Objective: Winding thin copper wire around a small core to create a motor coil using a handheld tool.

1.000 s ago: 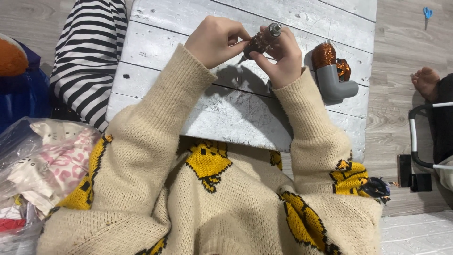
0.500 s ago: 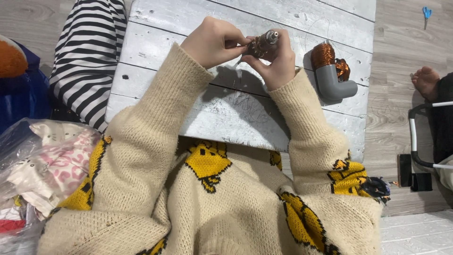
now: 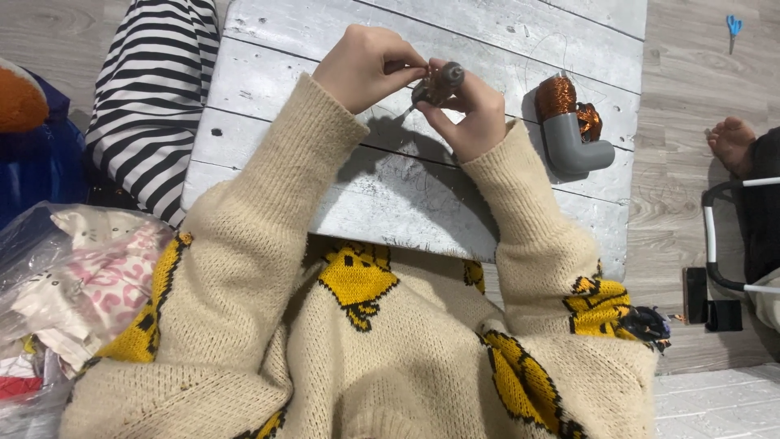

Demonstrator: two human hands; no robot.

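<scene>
Both hands meet above the far part of a white-painted wooden board. The left hand is closed into a loose fist, and its thumb and forefinger pinch something very thin at the top of a small grey piece wrapped in copper-coloured wire — probably the wire end, but it is too fine to see clearly. The right hand holds this small piece from below and from the side, with the fingers curled around it and the thumb pressing against it. The piece is lifted off the board, between the two hands, and its dark round end points up and to the right.

Near the right hand, lying on the board, there is a grey elbow pipe with the same copper wire wound around its upper end, and a small bundle of copper wire touches it on the right side.

The person wears a cream knitted sweater with yellow figures. At the left of the board lies a black-and-white striped cloth, and closer, a clear plastic bag with pink and white fabric inside. On the wooden floor, far at the right — well apart from the hands — lie blue scissors.
</scene>
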